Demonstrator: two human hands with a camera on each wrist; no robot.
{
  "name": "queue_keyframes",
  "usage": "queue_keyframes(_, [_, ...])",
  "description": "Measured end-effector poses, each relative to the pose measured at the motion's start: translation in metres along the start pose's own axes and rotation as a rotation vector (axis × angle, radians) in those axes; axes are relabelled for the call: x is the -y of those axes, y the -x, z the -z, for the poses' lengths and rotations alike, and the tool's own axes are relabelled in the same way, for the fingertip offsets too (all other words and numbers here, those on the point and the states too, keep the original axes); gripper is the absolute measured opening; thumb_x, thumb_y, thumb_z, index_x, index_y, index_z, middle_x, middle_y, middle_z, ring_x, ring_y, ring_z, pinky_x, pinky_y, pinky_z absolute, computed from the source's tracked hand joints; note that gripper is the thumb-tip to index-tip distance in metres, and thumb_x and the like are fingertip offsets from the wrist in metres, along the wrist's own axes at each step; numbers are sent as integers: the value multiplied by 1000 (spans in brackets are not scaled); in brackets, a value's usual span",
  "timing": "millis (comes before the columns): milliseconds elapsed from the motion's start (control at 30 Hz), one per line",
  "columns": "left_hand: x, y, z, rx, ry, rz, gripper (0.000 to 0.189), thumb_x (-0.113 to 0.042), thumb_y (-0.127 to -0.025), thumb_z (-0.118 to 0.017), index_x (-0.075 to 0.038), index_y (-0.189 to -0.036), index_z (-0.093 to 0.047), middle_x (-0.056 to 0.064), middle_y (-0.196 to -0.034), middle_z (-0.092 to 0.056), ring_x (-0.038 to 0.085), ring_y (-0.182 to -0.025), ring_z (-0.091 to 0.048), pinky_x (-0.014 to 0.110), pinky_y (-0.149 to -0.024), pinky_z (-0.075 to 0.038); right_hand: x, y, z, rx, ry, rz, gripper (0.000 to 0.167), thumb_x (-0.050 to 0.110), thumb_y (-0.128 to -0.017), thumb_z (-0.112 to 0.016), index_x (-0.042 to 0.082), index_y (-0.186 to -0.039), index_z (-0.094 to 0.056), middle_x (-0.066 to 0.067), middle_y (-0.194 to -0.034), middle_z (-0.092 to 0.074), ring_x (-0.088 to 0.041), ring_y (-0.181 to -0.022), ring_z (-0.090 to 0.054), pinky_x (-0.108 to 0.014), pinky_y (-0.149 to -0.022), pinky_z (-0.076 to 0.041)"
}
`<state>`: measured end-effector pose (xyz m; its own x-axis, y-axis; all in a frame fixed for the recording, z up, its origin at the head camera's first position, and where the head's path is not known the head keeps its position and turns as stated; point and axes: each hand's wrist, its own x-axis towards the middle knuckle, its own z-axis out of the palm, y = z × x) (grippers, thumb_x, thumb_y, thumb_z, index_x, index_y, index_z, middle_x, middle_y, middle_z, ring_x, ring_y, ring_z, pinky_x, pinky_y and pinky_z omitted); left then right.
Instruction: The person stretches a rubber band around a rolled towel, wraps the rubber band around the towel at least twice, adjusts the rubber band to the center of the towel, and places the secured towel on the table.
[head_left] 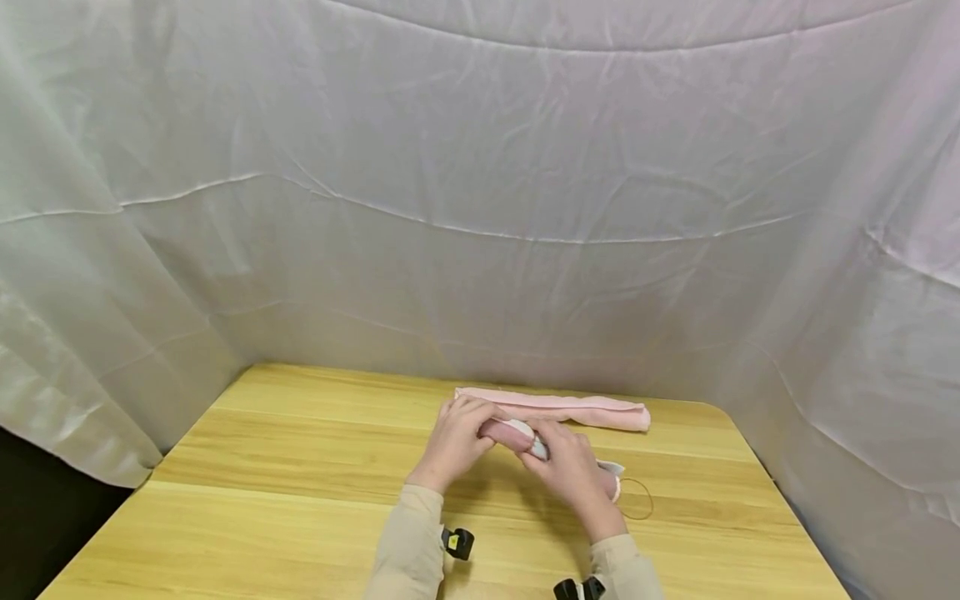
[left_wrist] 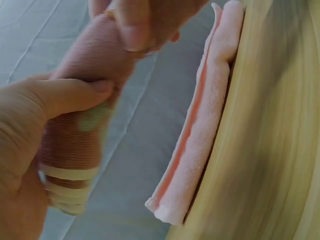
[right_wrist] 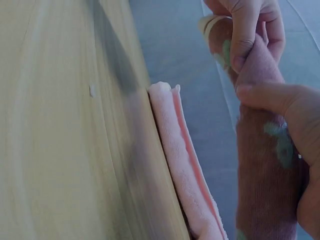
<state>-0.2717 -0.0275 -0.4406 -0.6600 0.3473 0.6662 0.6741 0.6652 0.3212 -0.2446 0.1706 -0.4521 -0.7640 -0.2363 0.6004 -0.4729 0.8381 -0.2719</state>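
Both hands hold a mauve towel [head_left: 504, 433] rolled into a tube, with pale green patches and cream bands at one end. My left hand [head_left: 456, 442] grips its left part, the thumb laid across the roll in the left wrist view. Farther along, my right hand [head_left: 570, 462] curls round the roll, thumb on top. Between the hands the towel [right_wrist: 265, 170] looks bent and twisted. Behind them a pale pink towel [head_left: 600, 414], also rolled long, lies near the table's back edge.
A thin orange-brown loop [head_left: 652, 500], like a rubber band, lies on the wooden table [head_left: 285, 500] to the right of my right hand. Pale curtains [head_left: 480, 208] enclose the table at the back and sides.
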Motion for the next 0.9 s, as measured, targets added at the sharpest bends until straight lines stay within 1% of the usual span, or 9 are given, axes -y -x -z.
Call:
queue_keyframes(133, [-1,-1,2,121,76,68,33,-17,-76,-80,-24,-106,-70,-5,-113,-72,19,-112,-59,55,-106,-37,-1,1,-1,-43,58,7,40,23,-69,-85,17,-105,-68,-1,-101,-72,-21,-91,-68,-42,-67,-46])
queue_keyframes(233, [-3,-1,4,186,104,95,39,-25,-75,-81,-26,-113,-69,-6,-119,-70,20,-118,-58,51,-105,-38,-1,2,-2,-56,92,6,42,21,-66,-86,17,-104,-68,-1,-100,-71,-23,-90,-66,-43,-68,-46])
queue_keyframes(367, [-4,-1,5,242,119,113,48,-31,-75,-82,-30,-120,-67,-7,-124,-68,21,-121,-56,46,-100,-39,-2,2,-5,-82,141,27,45,18,-63,-87,18,-103,-67,-1,-99,-68,-23,-92,-63,-44,-70,-44])
queue_keyframes(533, [-5,-1,4,283,104,136,53,-29,-76,-81,-32,-126,-63,-7,-127,-67,21,-123,-55,47,-103,-38,-2,2,-9,-137,157,80,49,14,-59,-87,19,-102,-65,1,-97,-65,-22,-91,-61,-42,-71,-41])
queue_keyframes(633, [-5,-1,3,260,59,136,45,-30,-78,-79,-30,-121,-67,-8,-123,-69,18,-119,-58,47,-103,-39,0,2,-9,-128,126,93,50,15,-62,-87,21,-106,-66,1,-98,-64,-21,-92,-60,-40,-72,-39])
queue_keyframes(700, [-4,0,2,214,20,118,36,-28,-79,-78,-28,-113,-69,-8,-119,-71,17,-114,-59,46,-100,-40,2,2,-8,-92,79,80,49,16,-65,-88,23,-109,-67,2,-99,-64,-20,-94,-60,-37,-72,-37])
queue_keyframes(800, [-1,1,0,124,-28,72,26,-25,-78,-78,-28,-103,-71,-9,-111,-73,15,-106,-60,43,-94,-41,4,1,-5,-14,-14,24,48,20,-69,-87,24,-112,-68,3,-104,-64,-19,-98,-58,-34,-74,-36])
queue_keyframes(900, [2,2,-1,52,-43,20,25,-22,-77,-79,-28,-100,-70,-9,-108,-73,14,-103,-60,41,-91,-41,5,-1,-3,41,-115,-38,47,21,-70,-87,21,-112,-68,1,-108,-65,-18,-100,-57,-37,-78,-38])
